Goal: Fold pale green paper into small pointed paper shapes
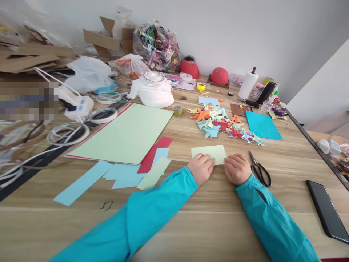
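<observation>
A small pale green sheet of paper [208, 151] lies on the wooden table in front of me. My left hand [201, 169] is closed at its near left edge, fingers bent over the paper. At the near right corner my right hand [237, 169] is also closed, its fingers pressed together on the paper; the thumb is mostly hidden. Just right of that hand lie black-handled scissors [260, 169], blades pointing away. Beyond the sheet is a pile of folded paper figures [215, 122] in orange, red, blue and pale green.
Large pale green sheets [122, 134] and cut blue strips [84, 182] lie to the left. A turquoise sheet [264, 125] is at the back right, a black phone [327, 211] at the right. White cables [68, 133], a white cap [154, 92] and bags [156, 45] crowd the back left.
</observation>
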The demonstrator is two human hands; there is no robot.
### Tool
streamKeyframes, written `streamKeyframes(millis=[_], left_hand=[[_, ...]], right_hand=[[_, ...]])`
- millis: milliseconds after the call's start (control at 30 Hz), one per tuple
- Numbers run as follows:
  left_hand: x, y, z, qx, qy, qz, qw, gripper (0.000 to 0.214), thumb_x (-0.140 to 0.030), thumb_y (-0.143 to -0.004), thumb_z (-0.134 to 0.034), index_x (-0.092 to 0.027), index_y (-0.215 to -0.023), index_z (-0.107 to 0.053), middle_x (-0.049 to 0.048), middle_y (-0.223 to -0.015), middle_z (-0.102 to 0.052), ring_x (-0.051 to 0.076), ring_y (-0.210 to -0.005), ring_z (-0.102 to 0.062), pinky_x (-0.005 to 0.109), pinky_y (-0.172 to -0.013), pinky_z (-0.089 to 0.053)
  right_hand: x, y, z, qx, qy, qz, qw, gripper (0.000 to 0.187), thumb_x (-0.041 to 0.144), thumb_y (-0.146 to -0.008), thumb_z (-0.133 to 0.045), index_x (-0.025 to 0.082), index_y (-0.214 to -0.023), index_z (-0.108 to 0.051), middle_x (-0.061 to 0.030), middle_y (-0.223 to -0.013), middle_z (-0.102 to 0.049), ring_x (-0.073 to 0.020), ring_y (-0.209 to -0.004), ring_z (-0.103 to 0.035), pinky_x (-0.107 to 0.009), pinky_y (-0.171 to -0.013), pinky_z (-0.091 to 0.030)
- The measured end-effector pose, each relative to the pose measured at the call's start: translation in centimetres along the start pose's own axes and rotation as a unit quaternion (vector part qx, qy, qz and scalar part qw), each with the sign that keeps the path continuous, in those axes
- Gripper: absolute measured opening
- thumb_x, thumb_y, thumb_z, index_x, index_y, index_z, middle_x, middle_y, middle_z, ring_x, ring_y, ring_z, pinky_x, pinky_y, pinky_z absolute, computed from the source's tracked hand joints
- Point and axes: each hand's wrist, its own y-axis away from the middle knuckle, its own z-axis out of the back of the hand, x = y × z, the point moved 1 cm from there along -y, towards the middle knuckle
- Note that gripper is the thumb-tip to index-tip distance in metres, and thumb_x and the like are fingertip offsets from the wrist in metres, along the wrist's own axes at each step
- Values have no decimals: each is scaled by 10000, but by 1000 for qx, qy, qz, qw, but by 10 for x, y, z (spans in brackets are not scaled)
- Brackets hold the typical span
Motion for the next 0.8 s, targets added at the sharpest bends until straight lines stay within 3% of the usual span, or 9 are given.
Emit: streamKeyframes(millis=[233,633,733,800], left_hand=[[1,1,2,-12,-17,-21,1000,154,-106,-825,-483,-118,-769,-626,79,-903,-665,190,-791,-549,349,-631,-375],[11,6,2,11,-5,11,1000,207,-113,-854,-430,-130,-778,-621,72,-921,-664,185,-804,-550,354,-626,-355],[14,7,2,22,5,13,1000,214,-116,-860,-418,-134,-794,-620,76,-933,-661,185,-816,-552,354,-630,-356],[14,7,2,25,10,12,1000,214,-118,-862,-415,-129,-802,-620,80,-929,-660,185,-820,-553,354,-634,-361]], right_hand=[[-7,7,-6,0,-22,-37,999,130,117,-747,-532,164,-778,-650,-45,-790,-702,-156,-761,-604,-301,-729,-441],[-22,15,-1,-12,7,-89,996,138,113,-737,-529,168,-702,-650,-56,-747,-692,-173,-749,-609,-297,-715,-462],[-22,14,3,-37,4,-112,993,139,127,-754,-525,171,-750,-657,-66,-778,-690,-179,-779,-605,-306,-734,-464],[-14,10,3,-15,-22,-83,996,153,135,-767,-527,167,-843,-655,-71,-852,-689,-185,-859,-598,-321,-789,-456]])
